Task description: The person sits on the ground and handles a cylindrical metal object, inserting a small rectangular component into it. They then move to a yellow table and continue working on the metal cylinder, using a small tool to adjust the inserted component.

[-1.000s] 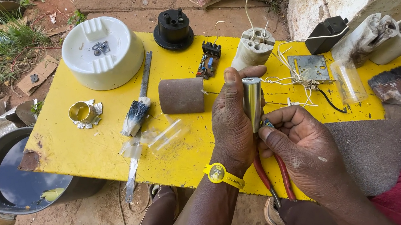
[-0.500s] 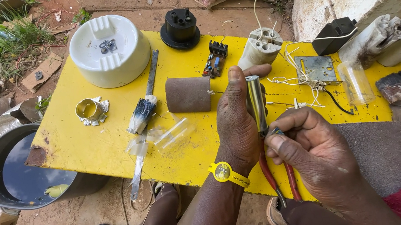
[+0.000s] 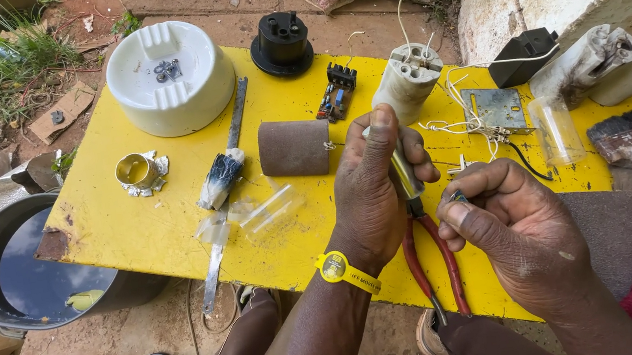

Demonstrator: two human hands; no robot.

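Note:
My left hand (image 3: 370, 195), with a yellow band on its wrist, is closed around a small silver metal cylinder (image 3: 405, 174) and holds it upright over the yellow board (image 3: 139, 221). My right hand (image 3: 517, 234) sits just to the right of the cylinder's lower end. Its thumb and forefinger pinch a tiny part that is too small to identify. Red-handled pliers (image 3: 445, 254) lie on the board below both hands, with their jaws hidden under my left hand.
On the board lie a white round dish (image 3: 170, 79), a black socket (image 3: 282, 42), a brown cylinder (image 3: 294, 148), a small circuit board (image 3: 337, 96), a white wired ceramic holder (image 3: 407, 84), a metal plate (image 3: 497, 109) and a brush (image 3: 222, 176). A dark basin of water (image 3: 18, 275) stands at the left.
My right hand has risen from below the cylinder to beside its lower end, its fingers pinched together. My left hand still holds the cylinder upright.

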